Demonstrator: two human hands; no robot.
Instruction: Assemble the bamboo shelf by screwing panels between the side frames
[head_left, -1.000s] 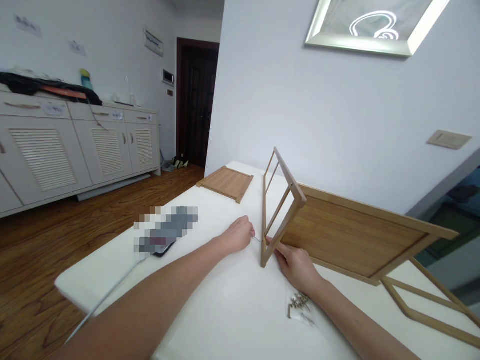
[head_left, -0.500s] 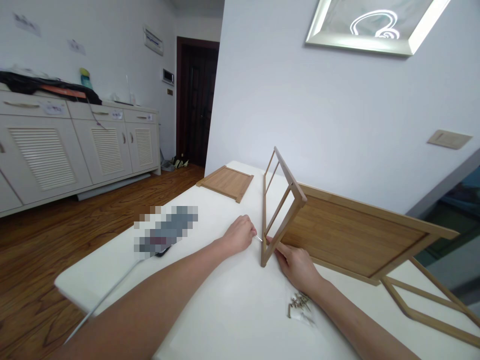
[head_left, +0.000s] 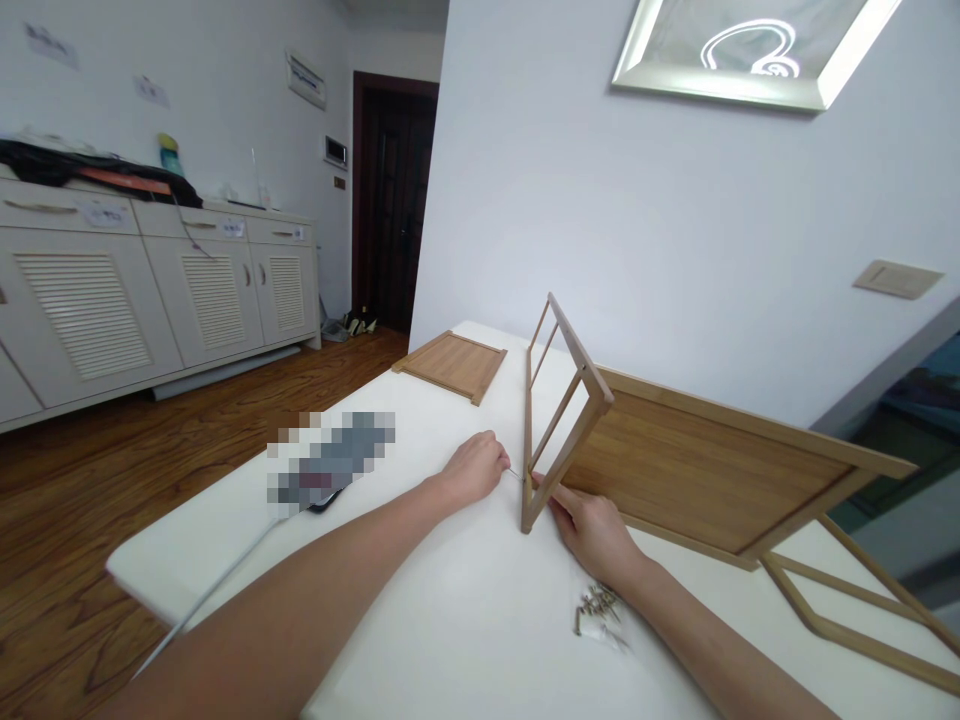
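My left hand [head_left: 476, 468] is closed around a thin metal tool [head_left: 514, 474] whose tip points at the lower corner of an upright bamboo side frame [head_left: 564, 402]. My right hand [head_left: 592, 528] grips the bottom of that frame where it meets a long bamboo shelf panel [head_left: 705, 470], which slopes off to the right. Both hands rest on the white table [head_left: 450, 600].
A small pile of screws [head_left: 598, 606] lies by my right wrist. A second bamboo frame [head_left: 855, 620] lies flat at the right, a smaller bamboo panel [head_left: 452, 365] at the table's far end. A blurred device with a white cable [head_left: 225, 575] sits left. White cabinets [head_left: 135, 290] line the left wall.
My left hand has shifted very slightly beside the frame's corner; otherwise nothing has visibly moved.
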